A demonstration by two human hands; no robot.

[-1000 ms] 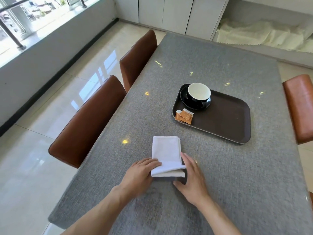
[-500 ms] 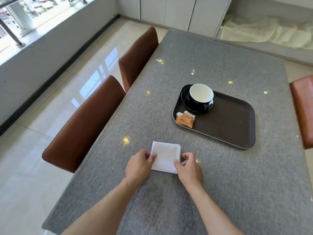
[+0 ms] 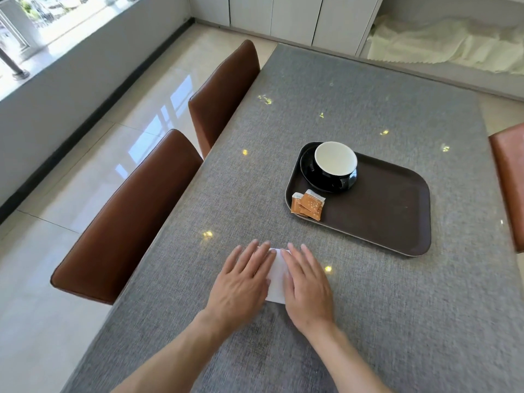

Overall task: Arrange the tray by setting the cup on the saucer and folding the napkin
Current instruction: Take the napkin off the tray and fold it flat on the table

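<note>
Flat on the counter (image 3: 368, 321), both hands press the folded white napkin (image 3: 276, 279): left hand (image 3: 243, 282) and right hand (image 3: 307, 285), fingers straight. Beyond, the cup (image 3: 334, 163) sits on its saucer (image 3: 307, 174) in the brown tray (image 3: 391, 217).

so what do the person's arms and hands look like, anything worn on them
Both forearms are bare as far as the frame shows, with no sleeve in view. The left hand and the right hand wear no gloves, and no ring, watch or bracelet shows on the fingers or wrists. The fingernails look short and unpainted.
</note>
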